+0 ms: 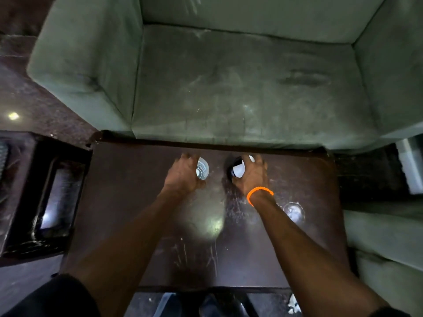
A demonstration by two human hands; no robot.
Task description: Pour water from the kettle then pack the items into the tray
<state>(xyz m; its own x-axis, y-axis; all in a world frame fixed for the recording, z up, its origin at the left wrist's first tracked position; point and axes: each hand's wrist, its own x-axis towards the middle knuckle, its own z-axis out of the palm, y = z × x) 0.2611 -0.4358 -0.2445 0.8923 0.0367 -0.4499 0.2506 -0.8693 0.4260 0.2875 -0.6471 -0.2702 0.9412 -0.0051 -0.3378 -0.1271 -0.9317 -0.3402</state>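
Dark side table [34, 195] at far left, with a dark tray [57, 197] lying on it, well apart from both hands. Dark scratched tabletop [183, 248] fills the middle, green sofa [229, 88] behind its far edge.

Left arm reaches forward across the tabletop, forearm bare, wrist roughly straight. Left hand [183, 177] sits palm down near the far edge, fingers curled around the left side of a clear ribbed glass [202, 168] standing upright; the grip looks closed on the glass.

Right arm runs parallel, also stretched forward, orange bracelet [259, 194] on the wrist. Right hand [251, 177] is cupped over a dark object with a white part, probably the kettle [237, 170], near the far edge just right of the glass. Fingers wrap its right side and top; it appears grasped, though the hand hides much of it and blur hides detail.

A second clear glass [294, 212] stands upright on the tabletop right of the right forearm, untouched.
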